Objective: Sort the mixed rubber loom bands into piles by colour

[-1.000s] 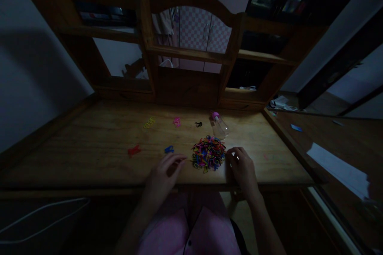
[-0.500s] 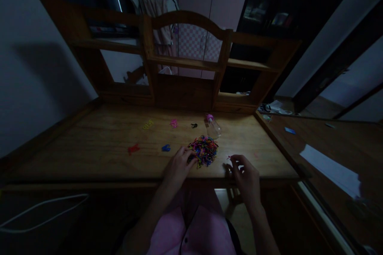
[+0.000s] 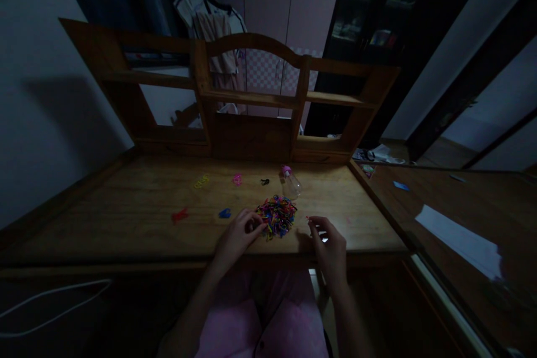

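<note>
A heap of small multicoloured loops (image 3: 277, 215), resembling hair ties, lies on the wooden desk between my hands. My left hand (image 3: 238, 235) is at the heap's left edge, thumb and forefinger together; anything between them is too small to make out. To the heap's right, my right hand (image 3: 330, 240) pinches a small reddish loop (image 3: 307, 218) just above the desk. Sorted by colour, little groups lie apart: red loops (image 3: 180, 215), blue loops (image 3: 225, 213), yellow loops (image 3: 202, 181), pink loops (image 3: 237, 179) and black loops (image 3: 264, 182).
A clear bottle with a pink top (image 3: 291, 183) lies behind the heap. The desk's wooden shelf frame (image 3: 251, 102) rises at the back. On the brown surface to the right are white papers (image 3: 459, 241) and a blue card (image 3: 400, 185).
The camera view has shifted, so the desk things appear further left. My right hand, still pinching the small loop, is slightly nearer the heap. My left hand stays at its edge.
</note>
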Motion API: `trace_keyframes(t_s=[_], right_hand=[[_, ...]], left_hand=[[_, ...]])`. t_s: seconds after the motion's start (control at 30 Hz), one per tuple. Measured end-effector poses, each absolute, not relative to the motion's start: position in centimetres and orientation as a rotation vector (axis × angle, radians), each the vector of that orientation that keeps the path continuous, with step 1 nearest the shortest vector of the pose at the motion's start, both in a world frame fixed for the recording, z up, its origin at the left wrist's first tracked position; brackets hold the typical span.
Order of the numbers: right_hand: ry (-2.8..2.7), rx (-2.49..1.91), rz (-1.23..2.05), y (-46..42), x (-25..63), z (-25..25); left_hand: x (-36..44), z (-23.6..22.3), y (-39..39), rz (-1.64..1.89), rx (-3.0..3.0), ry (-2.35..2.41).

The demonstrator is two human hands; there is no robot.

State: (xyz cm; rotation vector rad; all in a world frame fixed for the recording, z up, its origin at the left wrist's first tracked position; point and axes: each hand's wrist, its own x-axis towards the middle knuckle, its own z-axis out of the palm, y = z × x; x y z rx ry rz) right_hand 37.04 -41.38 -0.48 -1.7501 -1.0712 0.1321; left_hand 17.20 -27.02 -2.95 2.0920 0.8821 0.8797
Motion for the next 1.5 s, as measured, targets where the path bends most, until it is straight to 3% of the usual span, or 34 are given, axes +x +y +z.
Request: trace_keyframes(t_s=[0.63,1.5], right_hand=[[-1.002,-1.564,0.55,-35.6,32.6,-0.1],[-0.917,-1.687,0.604,-38.2,33.7,0.6]], left_hand=[[17.4,-2.8,-26.9,0.742,1.745,0.97],[18.0,-2.2,-27.4,0.754,1.916,0.957]])
